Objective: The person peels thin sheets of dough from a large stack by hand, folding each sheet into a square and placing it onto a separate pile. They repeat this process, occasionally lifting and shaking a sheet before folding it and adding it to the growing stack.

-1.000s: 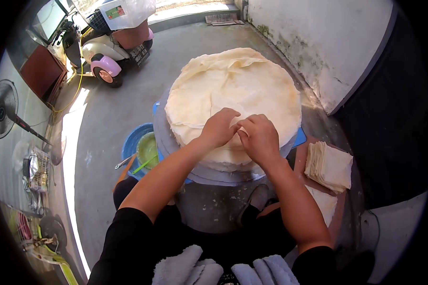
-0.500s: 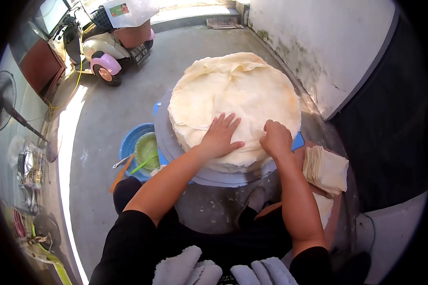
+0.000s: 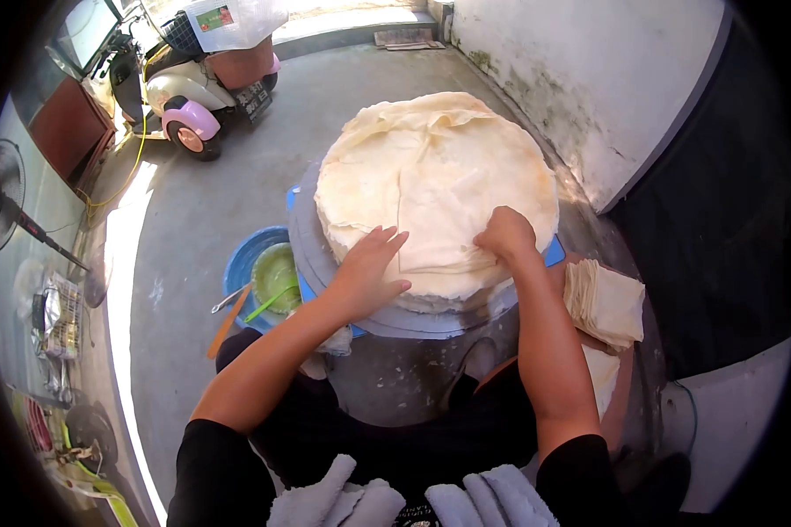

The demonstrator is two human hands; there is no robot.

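A thick round stack of thin, pale flatbread sheets (image 3: pixel 431 176) sits on a grey round board (image 3: pixel 306 237) in front of me. My left hand (image 3: pixel 369 272) rests at the stack's near left edge, fingers stretched and the thumb apart, holding nothing. On the near right part of the stack, my right hand (image 3: pixel 508 235) is closed, its fingertips pinching the top flatbread sheet, which wrinkles beside them. The fingertips themselves are partly hidden by the back of that hand. A seam or overlapping edge runs down the top of the stack.
To the right lies a pile of folded flatbread sheets (image 3: pixel 605 306). A blue basin (image 3: pixel 237 263) with a green bowl (image 3: pixel 275 274) stands on the left. Farther off are a three-wheeled scooter (image 3: pixel 193 114), a fan (image 3: pixel 4 206) and a white wall (image 3: pixel 580 79).
My left hand has slid back toward me and left, off the middle of the stack to its near edge. The right hand has shifted slightly nearer the middle, and the sheet wrinkles beside it.
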